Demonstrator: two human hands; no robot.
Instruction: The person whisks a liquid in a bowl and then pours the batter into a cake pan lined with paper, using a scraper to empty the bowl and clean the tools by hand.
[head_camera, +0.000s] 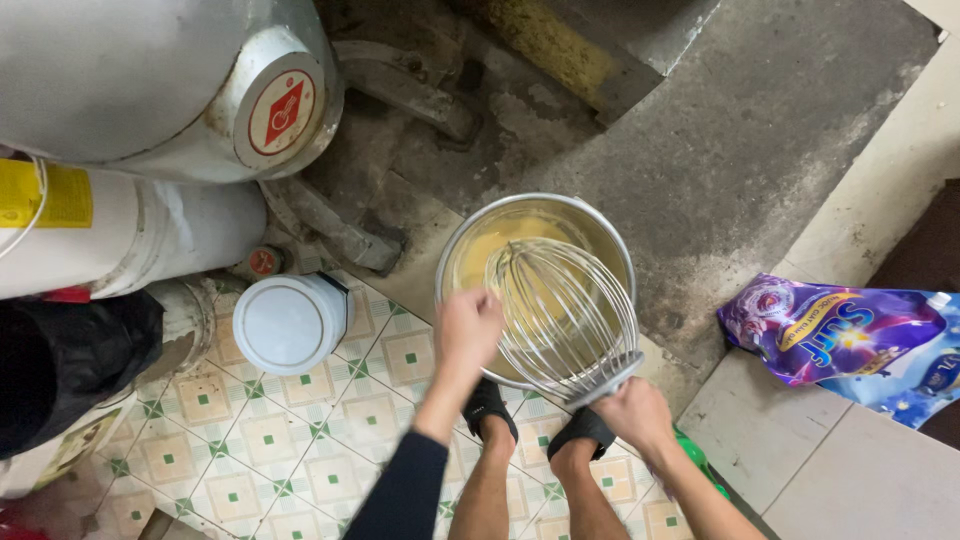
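A steel mixing bowl stands on the floor between my feet, with yellow batter inside. A large wire whisk attachment lies tilted over the bowl, its tip near the batter. My right hand grips the whisk's base ring at the bowl's near edge. My left hand is closed on the whisk wires at the bowl's left rim. My sleeve on the left arm is dark.
A white lidded jar sits on the patterned tiles to the left. Big grey machine housings fill the upper left. A purple refill pouch lies at the right. My feet in black sandals stand below the bowl.
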